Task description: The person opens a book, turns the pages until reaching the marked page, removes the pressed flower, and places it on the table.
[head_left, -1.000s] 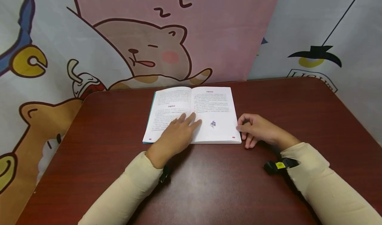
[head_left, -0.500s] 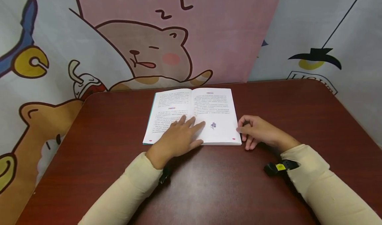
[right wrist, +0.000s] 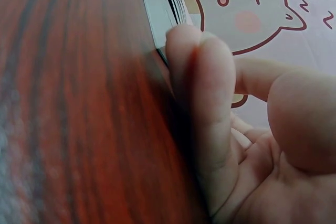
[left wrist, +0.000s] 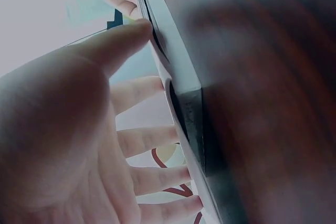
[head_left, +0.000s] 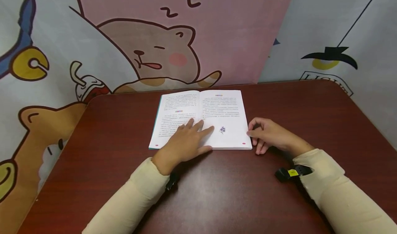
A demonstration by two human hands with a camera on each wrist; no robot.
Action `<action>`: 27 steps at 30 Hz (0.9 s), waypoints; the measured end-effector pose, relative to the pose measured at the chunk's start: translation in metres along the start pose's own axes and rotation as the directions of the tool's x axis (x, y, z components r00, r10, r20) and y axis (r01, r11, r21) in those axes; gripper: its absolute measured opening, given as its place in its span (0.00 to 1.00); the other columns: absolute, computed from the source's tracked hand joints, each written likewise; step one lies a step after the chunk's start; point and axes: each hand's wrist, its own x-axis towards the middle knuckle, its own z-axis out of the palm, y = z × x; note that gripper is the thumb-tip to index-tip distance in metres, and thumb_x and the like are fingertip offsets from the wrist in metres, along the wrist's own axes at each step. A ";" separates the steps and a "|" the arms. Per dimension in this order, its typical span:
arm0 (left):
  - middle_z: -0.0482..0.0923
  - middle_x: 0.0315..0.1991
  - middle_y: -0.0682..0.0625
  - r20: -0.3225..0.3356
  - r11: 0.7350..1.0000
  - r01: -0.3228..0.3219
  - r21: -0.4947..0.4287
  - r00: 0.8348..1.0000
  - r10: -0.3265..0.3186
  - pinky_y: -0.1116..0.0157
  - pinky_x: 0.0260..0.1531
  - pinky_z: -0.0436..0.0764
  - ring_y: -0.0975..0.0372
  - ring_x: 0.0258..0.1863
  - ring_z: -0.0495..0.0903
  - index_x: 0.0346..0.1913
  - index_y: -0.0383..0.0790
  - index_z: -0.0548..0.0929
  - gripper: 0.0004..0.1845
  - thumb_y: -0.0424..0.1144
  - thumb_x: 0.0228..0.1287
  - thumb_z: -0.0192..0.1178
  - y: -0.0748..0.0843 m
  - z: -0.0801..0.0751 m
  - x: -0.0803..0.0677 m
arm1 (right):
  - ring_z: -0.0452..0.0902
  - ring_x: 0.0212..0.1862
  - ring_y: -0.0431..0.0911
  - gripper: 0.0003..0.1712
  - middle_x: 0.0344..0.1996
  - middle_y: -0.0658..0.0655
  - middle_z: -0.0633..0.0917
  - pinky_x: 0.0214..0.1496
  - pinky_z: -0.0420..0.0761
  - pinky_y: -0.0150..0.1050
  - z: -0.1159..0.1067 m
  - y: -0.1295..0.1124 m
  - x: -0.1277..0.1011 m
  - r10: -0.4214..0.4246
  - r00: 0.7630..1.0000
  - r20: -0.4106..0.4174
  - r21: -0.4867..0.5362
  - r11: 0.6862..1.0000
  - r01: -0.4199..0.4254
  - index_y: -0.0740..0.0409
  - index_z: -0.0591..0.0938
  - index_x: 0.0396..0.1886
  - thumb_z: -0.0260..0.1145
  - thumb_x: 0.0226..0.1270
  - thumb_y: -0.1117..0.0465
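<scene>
A book [head_left: 223,106] lies spread on the table, with printed text on both pages and a small purple flower drawing on the right page. My left hand [head_left: 183,141] rests on the lower middle of it, fingers spread across the gutter and thumb out by the near edge. In the left wrist view the left fingertips [left wrist: 140,142] press along the paper, which bulges a little above the page block. At the book's right edge, my right hand [head_left: 270,134] pinches the page margin between thumb and curled index finger. Its other fingers hang curled beside the book, over the table.
The dark red-brown table [head_left: 211,192] extends around the book. A cloth with cartoon animals [head_left: 155,54] hangs behind it and along the left side. A black wrist strap device [head_left: 291,173] sits at the right cuff.
My left thumb has come out to the side along the book's near edge, and the left fingers have spread slightly rightward. My right hand keeps its place at the page edge.
</scene>
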 end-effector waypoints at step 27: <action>0.69 0.71 0.41 -0.031 1.000 -0.022 -0.007 0.999 0.021 0.39 0.60 0.74 0.38 0.70 0.67 0.72 0.55 0.71 0.31 0.60 0.70 0.56 -0.001 0.000 -0.002 | 0.84 0.19 0.51 0.33 0.22 0.59 0.80 0.24 0.85 0.47 -0.002 0.000 0.000 0.018 1.000 -0.002 0.033 0.999 -0.018 0.57 0.52 0.74 0.55 0.78 0.58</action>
